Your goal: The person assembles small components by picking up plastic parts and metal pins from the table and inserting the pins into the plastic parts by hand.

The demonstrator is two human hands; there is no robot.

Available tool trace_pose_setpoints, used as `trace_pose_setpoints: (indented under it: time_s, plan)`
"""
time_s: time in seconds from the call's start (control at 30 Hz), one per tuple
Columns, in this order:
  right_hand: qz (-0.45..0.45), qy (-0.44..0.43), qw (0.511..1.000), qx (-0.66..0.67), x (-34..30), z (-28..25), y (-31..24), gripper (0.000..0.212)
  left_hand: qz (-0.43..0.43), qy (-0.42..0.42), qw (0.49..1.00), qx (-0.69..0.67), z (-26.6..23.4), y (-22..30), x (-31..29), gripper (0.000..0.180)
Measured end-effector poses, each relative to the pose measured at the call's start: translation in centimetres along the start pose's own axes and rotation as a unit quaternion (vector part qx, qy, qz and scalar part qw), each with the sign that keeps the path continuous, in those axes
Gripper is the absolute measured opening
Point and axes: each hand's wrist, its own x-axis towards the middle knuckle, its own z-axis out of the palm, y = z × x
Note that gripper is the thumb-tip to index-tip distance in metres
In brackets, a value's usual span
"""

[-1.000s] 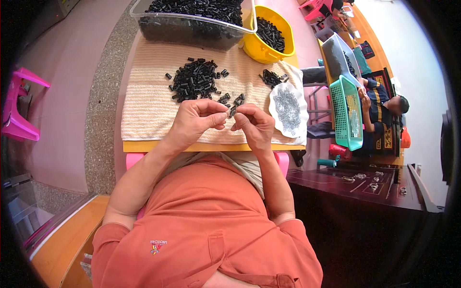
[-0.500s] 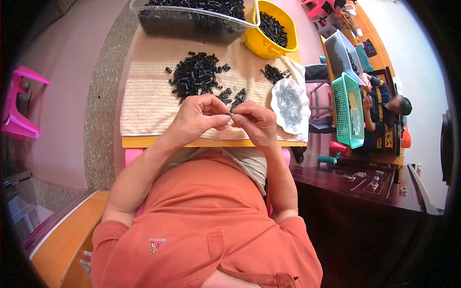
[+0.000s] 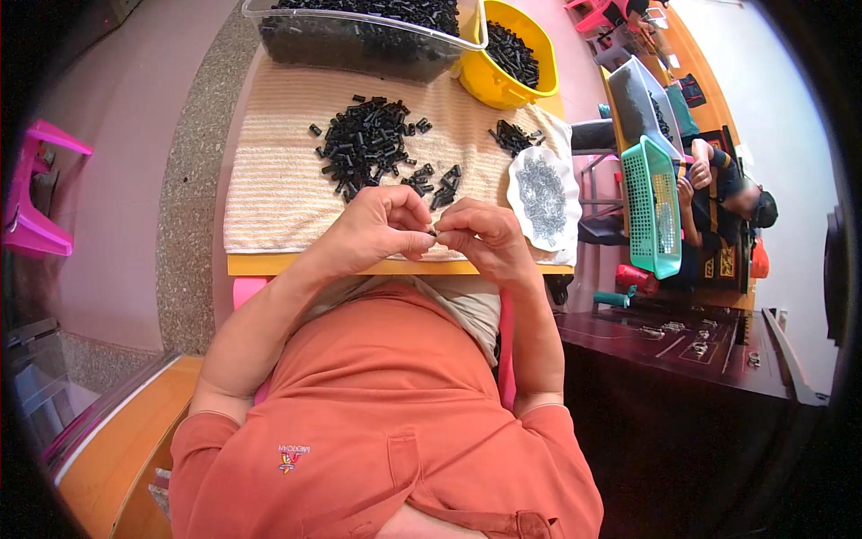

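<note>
My left fingers [image 3: 415,242] and right fingers [image 3: 460,239]: pinched on one piece [image 3: 433,232]. Pile [image 3: 366,139], eleven o'clock; dish [image 3: 551,245], two o'clock: likely for short reaches.

From my remote post I saw a towel [image 3: 278,202] over the table [image 3: 256,265]. On it, a large heap [image 3: 364,139] lay left of a dish [image 3: 514,193]; a small heap [image 3: 514,137] sat just behind the dish. Behind both heaps stood a tub [image 3: 359,52], left, and a bucket [image 3: 489,85], right. Loose parts [image 3: 446,187] lay beyond the hands.
</note>
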Motion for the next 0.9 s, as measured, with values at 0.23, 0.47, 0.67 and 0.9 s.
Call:
trace_pose_setpoints:
  time_s: [0.23,0.47,0.67,0.9]
  plan:
    - [0.008,-0.051,0.999,0.006,0.1,-0.6,-0.6,0.013,-0.018,-0.025,0.999,-0.022,-0.1,-0.1,0.0,0.018]
    - [-0.021,-0.013,1.000,-0.018,-0.3,0.4,-0.6,0.025,-0.015,0.014,0.999,-0.036,0.0,0.6,-0.1,0.017]
    - [0.003,0.000,1.000,-0.017,-0.8,0.6,-1.2,0.031,0.009,0.025,0.999,-0.033,-0.5,0.4,-0.1,0.018]
    - [0.070,0.116,0.986,-0.096,-0.5,-1.1,1.5,0.023,0.033,0.071,0.997,-0.026,-0.5,0.6,0.1,0.018]
